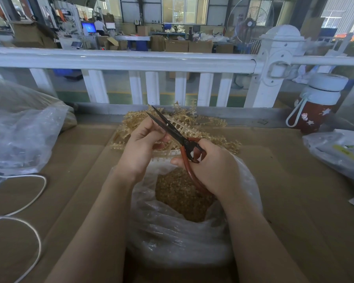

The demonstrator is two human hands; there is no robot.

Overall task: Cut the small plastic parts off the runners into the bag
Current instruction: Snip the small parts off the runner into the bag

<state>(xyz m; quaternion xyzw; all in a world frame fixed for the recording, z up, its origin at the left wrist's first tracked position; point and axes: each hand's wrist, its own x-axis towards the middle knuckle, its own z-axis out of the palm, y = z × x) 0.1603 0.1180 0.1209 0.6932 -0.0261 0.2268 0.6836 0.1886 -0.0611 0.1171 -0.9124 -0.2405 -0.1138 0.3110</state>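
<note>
Observed from the head view: the right hand [211, 166] has its grip wrapped round the red-brown handles of a pair of scissors [173, 132], thumb through the upper loop and fingers curled about the lower one. The 2 dark blades stand slightly parted, tips pointing up and away toward the left.

The left hand [142, 146] pinches a runner [161, 158] between thumb and curled fingers; the runner is a pale amber strip with small pegs along its edge, held just beside the blades and directly above the bag mouth. Whether the blades touch the runner cannot be told, as the fingers hide the contact point.

The clear plastic bag [192, 237] sits on the counter [294, 201] between the 2 forearms, mouth open upward. Inside lies a heap of small amber cut parts [182, 197].

Behind the hands, a loose pile of uncut runners [211, 129] rests on the counter against the base of a white railing [131, 60].

Other items noted: a large clear bag [18, 127] at the far left; a white cord [29, 201] looping across the counter at left; a red bottle with a white lid [317, 105] standing upright at the right rear; another plastic bag [339, 152] at the right edge. The counter surface is covered in brown cardboard.
</note>
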